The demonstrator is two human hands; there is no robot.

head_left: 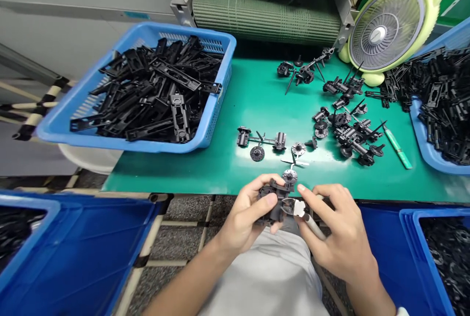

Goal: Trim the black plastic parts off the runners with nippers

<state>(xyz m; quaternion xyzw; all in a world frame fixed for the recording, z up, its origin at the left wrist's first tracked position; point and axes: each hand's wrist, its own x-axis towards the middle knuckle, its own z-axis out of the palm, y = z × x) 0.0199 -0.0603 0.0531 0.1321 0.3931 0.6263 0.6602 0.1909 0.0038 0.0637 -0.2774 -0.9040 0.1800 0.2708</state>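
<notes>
My left hand [240, 218] is closed around a cluster of black plastic moulded parts [270, 212], held just off the table's front edge. In my right hand [338, 230] is a small hand tool with a pale grey handle [314, 227]; its bright metal end meets the right side of the cluster. Glare and my fingers hide the tool's exact kind. Directly beyond my hands, a black sprue with round discs [290, 176] lies on the green table. Further left on it rests another sprue with two short cylinders [279, 141].
A blue basket [216, 105] full of long black parts stands at left. More black sprues [352, 134] lie at right, by a green knife [398, 147]. Behind are a green conveyor belt [264, 14] and a fan [385, 27]. Blue bins [407, 237] flank me below.
</notes>
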